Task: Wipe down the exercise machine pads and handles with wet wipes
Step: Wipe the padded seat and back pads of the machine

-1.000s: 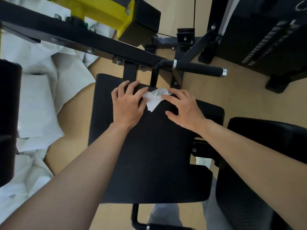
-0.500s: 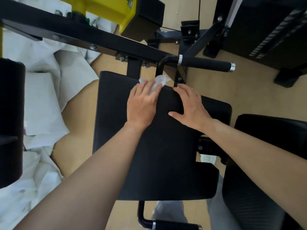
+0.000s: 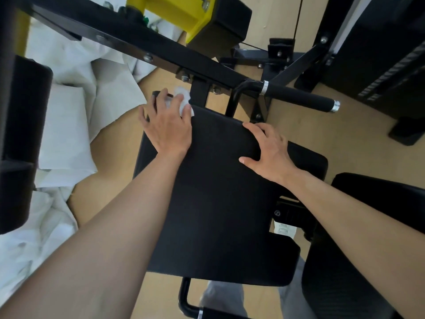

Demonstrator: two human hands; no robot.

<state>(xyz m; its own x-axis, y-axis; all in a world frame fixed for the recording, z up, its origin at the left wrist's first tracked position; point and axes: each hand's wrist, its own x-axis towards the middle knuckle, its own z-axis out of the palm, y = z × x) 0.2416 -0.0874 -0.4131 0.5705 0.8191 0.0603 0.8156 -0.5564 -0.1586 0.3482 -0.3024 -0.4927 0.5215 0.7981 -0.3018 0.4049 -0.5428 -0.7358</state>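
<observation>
A black seat pad of the exercise machine fills the middle of the view. My left hand lies flat at the pad's far left corner, fingers spread, pressing a white wet wipe against that corner. The wipe shows only past my fingertips. My right hand rests flat on the pad's far right part with fingers straight, holding nothing. A black foam handle with silver end caps juts out to the right beyond the pad.
A black frame beam with a yellow bracket crosses above the pad. White sheets cover the floor at left. Another black pad stands at right, a black roller pad at far left. A lower handle shows below.
My left hand has slid the wipe leftward along the pad's far edge to its left corner. My right hand let go of the wipe and stays flat on the pad.
</observation>
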